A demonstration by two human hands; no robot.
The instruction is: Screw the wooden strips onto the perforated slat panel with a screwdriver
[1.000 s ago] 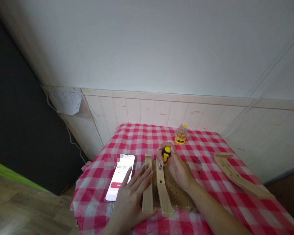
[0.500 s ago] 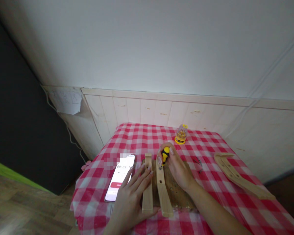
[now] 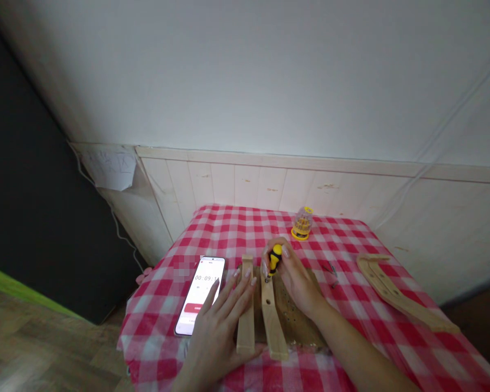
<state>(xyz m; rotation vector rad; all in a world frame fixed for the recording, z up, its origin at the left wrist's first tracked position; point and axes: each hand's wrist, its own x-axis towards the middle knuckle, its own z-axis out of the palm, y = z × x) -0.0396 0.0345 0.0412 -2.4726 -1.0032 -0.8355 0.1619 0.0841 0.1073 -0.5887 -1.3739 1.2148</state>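
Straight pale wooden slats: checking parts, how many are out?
2, both on the brown perforated board: left slat under the left hand, right slat beneath the right hand's yellow-black screwdriver. Others may be hidden.

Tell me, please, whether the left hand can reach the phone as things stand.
Probably yes: the left hand lies flat on a wooden slat, and the phone lies face up right beside it, with nothing between them.

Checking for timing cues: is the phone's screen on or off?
On. The phone lies face up on the checked cloth, its screen lit white, showing timer digits and a red button.
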